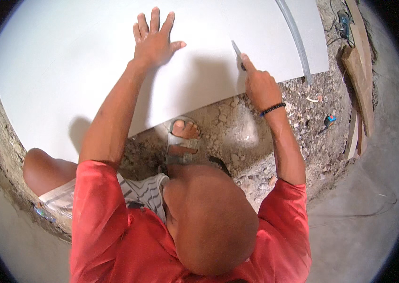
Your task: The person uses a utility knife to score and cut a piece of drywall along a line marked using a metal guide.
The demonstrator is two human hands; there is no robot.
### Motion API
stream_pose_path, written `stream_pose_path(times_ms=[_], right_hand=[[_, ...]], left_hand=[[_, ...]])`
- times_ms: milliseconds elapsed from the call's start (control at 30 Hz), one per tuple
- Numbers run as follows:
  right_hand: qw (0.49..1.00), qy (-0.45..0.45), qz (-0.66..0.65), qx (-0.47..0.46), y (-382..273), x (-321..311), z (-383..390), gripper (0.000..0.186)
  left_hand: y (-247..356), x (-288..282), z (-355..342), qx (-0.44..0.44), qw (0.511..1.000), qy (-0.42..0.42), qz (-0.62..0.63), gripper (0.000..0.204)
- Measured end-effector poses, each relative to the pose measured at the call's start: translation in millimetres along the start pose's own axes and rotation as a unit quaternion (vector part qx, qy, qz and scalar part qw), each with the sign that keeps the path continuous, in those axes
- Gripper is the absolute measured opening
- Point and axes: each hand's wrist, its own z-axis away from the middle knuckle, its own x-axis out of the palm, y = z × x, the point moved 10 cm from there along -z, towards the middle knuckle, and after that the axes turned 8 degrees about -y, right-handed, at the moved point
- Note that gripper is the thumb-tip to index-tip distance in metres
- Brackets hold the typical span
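A large white board (81,56) lies flat before me. My left hand (152,43) is spread open, palm down, pressed on the board with its fingers pointing away. To its right, my right hand (259,85) is closed around a knife (236,48). Its pale blade points away from me and slightly left, with the tip at or just over the board's surface; I cannot tell whether it touches. The handle is mostly hidden in my fingers. A dark beaded bracelet (273,109) circles my right wrist.
A long grey metal strip (298,42) lies across the board's right side, its end past the edge. Rubble (303,106) covers the ground nearby. Wooden planks (357,70) and a small blue object (330,120) lie right. My sandalled foot (184,134) is by the board's near edge.
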Motion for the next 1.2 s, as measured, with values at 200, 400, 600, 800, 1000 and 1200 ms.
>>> stream_pose_path(times_ms=[200,400,600,800,1000,1200], right_hand=[[1.000,0.008,-0.018,0.003,4.5,1.6,1.4,0.054],[0.998,0.006,-0.057,0.005,1.0,-5.4,3.5,0.055],[0.999,-0.023,-0.035,0.002,0.1,3.9,12.2,0.053],[0.999,-0.023,-0.036,0.001,7.0,13.0,18.6,0.057],[0.999,-0.038,-0.033,0.013,11.6,20.3,31.1,0.058],[1.000,-0.010,-0.025,0.007,12.5,20.9,34.9,0.055]], left_hand=[[7.6,-13.3,2.2,-0.033,0.995,-0.087,0.043,0.083],[6.5,-14.6,1.5,-0.044,0.992,-0.115,0.031,0.084],[3.9,-7.1,0.8,-0.014,0.998,-0.061,-0.002,0.087],[1.7,2.1,0.7,0.020,1.000,-0.004,0.006,0.089],[-1.7,4.2,-0.2,0.038,0.999,0.034,-0.002,0.088],[-2.8,7.0,-2.5,0.056,0.997,0.054,0.000,0.087]])
